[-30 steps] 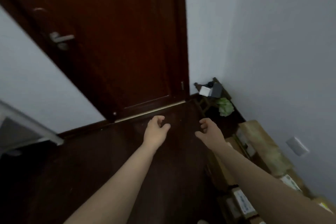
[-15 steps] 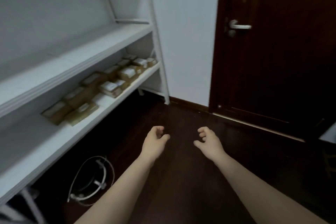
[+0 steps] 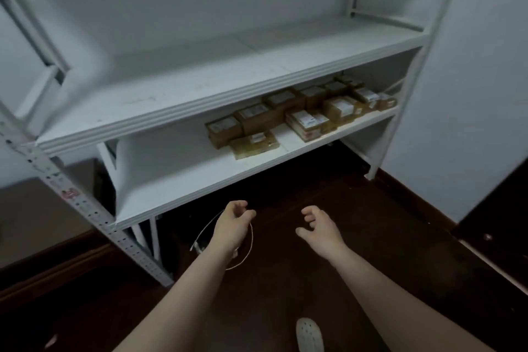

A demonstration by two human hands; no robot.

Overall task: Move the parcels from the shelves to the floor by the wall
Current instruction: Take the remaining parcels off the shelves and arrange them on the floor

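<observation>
Both hands hang low in the centre of the frame. The left hand and right hand are apart, fingers loosely curled, holding nothing, likely readied for a two-handed pick. The parcels sit on the lower shelf, right of centre, under the upper shelf. They lie flat, labels up, their row running along the shelf toward the upper right.

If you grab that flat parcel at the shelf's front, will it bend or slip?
The flat parcel looks thin, so probably light and slightly bendy. Its glossy-looking wrap may be slippery. Lying flat on the lower shelf, it shouldn't roll.
</observation>
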